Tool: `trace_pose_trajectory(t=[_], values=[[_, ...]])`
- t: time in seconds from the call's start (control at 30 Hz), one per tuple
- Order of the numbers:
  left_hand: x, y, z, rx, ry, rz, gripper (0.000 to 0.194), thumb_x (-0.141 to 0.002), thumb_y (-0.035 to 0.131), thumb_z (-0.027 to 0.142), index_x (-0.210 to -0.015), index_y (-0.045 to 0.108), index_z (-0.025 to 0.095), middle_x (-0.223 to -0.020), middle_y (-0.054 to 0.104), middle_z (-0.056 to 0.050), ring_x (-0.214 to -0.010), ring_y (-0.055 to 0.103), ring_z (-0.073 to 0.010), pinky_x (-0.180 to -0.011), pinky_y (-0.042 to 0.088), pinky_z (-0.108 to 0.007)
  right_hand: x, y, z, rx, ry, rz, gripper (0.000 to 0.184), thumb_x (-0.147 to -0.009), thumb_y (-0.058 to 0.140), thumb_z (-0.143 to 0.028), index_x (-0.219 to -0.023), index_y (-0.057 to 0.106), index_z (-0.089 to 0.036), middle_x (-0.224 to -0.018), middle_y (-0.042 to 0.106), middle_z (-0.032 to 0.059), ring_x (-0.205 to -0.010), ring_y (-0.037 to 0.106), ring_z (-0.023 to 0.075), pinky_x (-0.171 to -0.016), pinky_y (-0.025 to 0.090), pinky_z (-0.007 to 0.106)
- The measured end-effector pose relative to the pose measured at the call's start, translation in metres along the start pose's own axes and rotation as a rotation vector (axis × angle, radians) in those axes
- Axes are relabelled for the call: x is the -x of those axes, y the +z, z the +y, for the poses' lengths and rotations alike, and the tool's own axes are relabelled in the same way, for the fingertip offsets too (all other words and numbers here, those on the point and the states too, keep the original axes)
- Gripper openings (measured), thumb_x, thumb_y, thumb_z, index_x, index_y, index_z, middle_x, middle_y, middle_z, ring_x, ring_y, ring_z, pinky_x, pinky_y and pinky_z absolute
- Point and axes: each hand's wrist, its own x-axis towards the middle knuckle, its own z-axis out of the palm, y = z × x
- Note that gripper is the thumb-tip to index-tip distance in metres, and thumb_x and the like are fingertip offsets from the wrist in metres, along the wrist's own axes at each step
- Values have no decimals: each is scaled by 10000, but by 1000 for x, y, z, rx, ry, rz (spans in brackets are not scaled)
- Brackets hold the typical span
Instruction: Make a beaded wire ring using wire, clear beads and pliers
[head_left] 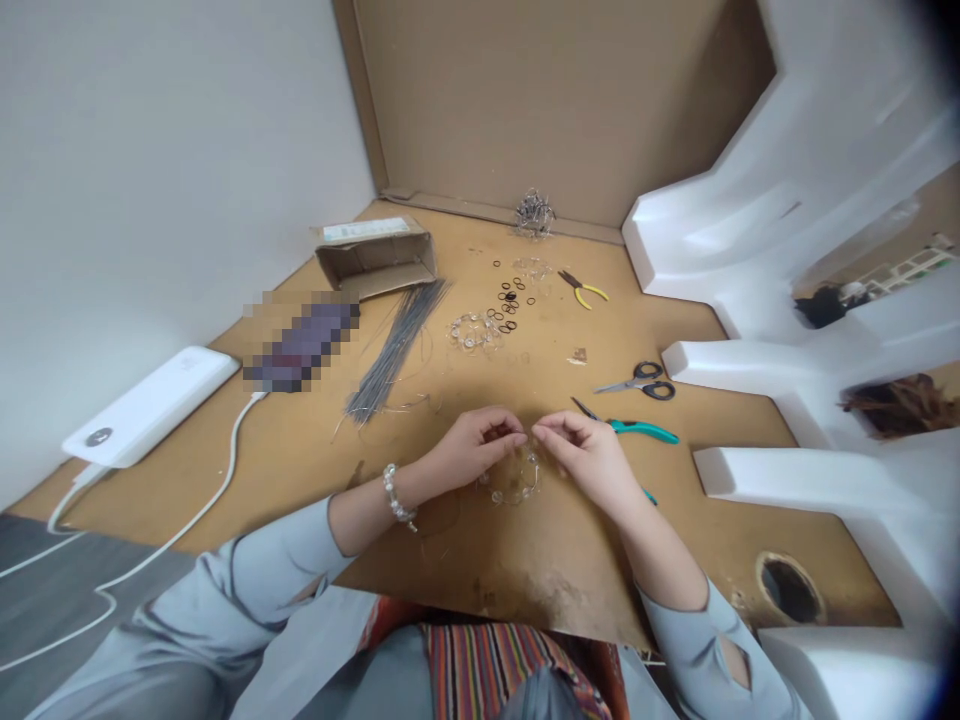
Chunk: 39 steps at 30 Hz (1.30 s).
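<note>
A loop of clear beads hangs just above the wooden table, its two upper ends running to my fingertips. My left hand, a beaded bracelet on its wrist, pinches one end. Close beside it, my right hand pinches the other end, thumb against forefinger. Whether the loop is strung on wire or thread is too fine to tell. Teal-handled pliers lie partly behind my right hand. Another ring of clear beads rests on the table beyond both hands.
Scissors and yellow-handled pliers lie to the right. Several black rings are scattered ahead, before a tangled wire bundle. At left are straight wires, a cardboard box and a cabled power bank. White foam borders the right.
</note>
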Motion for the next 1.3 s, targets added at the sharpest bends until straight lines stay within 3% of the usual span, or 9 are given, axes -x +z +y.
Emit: trace_pose_trajectory(t=[0.2,0.33,0.47,0.7,0.9,1.13,1.3], values=[[-1,-4,-1,25,-22,177,227,-812,579,371,-774,577,148,-645,565,6,-562,500,-99,-533,407,-214,-2,-7,2,102,-6,79,260,-782,572,-409,-794,666,-167,-653,607,10,-513,459,103,-487,369,234],[-1,-5,-1,48,-32,213,232,-811,579,373,-761,571,147,-657,571,4,-572,511,-101,-542,418,-219,-2,-5,8,256,-113,80,166,-745,617,-340,-773,661,-182,-736,614,19,-567,477,113,-529,381,242],[0,-4,0,42,-16,242,226,-820,573,361,-753,575,145,-659,578,2,-588,518,-101,-555,416,-218,-2,-2,11,308,-93,105,153,-731,629,-333,-785,636,-190,-746,608,14,-567,481,115,-516,373,240],[1,-3,2,45,7,237,222,-820,577,354,-761,584,140,-669,583,-3,-599,521,-98,-552,418,-209,-3,5,10,262,-90,95,126,-727,600,-288,-688,645,-177,-663,581,8,-541,465,108,-490,348,230],[1,-2,2,62,18,251,225,-822,577,353,-756,585,138,-671,587,-5,-603,544,-104,-572,438,-220,-1,7,11,255,-56,90,130,-713,601,-283,-756,664,-177,-618,596,-3,-491,444,101,-456,322,223],[2,-1,1,69,6,255,229,-833,567,351,-761,586,134,-680,593,-15,-611,546,-108,-579,445,-225,3,13,14,300,-67,97,143,-729,565,-244,-833,652,-201,-713,665,-1,-489,482,98,-466,367,217],[2,0,-2,83,20,208,222,-830,573,348,-777,585,133,-692,606,-16,-630,555,-110,-585,447,-219,3,15,11,364,-143,161,128,-721,545,-190,-797,648,-196,-658,644,0,-530,529,116,-510,411,227]])
